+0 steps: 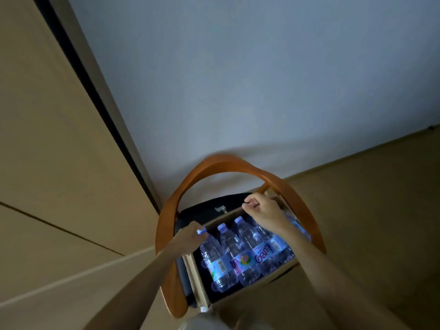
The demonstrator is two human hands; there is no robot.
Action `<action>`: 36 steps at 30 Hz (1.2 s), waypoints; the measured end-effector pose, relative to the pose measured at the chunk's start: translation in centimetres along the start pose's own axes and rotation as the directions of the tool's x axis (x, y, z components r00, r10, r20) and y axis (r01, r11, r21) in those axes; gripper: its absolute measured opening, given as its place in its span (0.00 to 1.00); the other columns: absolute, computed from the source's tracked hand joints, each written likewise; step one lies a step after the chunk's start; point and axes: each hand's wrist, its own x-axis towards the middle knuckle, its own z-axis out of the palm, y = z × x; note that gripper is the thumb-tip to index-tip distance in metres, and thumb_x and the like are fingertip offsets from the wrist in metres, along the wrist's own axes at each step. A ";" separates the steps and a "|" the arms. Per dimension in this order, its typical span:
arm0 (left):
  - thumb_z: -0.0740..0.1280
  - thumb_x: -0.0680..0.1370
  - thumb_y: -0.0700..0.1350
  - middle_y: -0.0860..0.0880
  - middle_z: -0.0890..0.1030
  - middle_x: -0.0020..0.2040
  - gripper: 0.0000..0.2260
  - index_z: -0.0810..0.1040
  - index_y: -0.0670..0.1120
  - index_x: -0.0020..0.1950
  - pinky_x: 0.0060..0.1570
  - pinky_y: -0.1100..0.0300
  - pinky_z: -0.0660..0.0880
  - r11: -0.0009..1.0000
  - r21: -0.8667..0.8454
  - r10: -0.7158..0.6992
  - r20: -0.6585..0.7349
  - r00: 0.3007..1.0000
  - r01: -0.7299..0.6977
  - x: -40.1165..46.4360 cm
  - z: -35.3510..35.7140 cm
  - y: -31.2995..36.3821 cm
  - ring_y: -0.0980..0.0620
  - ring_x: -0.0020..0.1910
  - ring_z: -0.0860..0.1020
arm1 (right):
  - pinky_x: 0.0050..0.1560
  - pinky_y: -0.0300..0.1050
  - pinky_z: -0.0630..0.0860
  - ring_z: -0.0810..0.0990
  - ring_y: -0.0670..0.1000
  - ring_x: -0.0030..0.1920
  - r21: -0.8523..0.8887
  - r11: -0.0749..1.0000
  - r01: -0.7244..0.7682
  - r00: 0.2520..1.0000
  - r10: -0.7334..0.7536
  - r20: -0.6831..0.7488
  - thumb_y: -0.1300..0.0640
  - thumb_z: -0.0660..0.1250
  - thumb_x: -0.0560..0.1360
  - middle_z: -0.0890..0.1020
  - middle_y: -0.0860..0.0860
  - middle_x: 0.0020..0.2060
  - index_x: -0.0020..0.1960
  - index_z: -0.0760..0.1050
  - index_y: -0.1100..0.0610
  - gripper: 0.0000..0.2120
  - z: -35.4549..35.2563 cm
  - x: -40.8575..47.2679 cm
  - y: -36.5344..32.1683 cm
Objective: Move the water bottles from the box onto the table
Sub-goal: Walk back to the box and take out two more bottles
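Head cam, tilted view, looks steeply down, close over chair [238, 163] w/ box [197, 282].

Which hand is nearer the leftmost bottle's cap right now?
Left. The left hand is on the leftmost bottle's cap, fingers curled around it. The right hand is off to the right, up at the far edge of the box.

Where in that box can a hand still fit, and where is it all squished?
There is a dark gap in the box between its left wall and the leftmost bottle. It is crowded in the middle and on the right, where the bottles lie side by side. The left hand grips the leftmost bottle's cap; the right hand is curled at the far rim.
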 end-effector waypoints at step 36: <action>0.58 0.77 0.65 0.54 0.73 0.37 0.15 0.65 0.55 0.43 0.30 0.58 0.65 0.934 0.131 -0.274 -0.333 0.902 0.332 -1.7 4.8 1.8 0.53 0.34 0.74 | 0.34 0.41 0.70 0.77 0.46 0.34 -0.314 0.928 0.200 0.751 0.061 0.658 0.48 0.63 0.78 0.80 0.48 0.37 0.49 0.74 0.52 0.08 6.5 11.0 5.3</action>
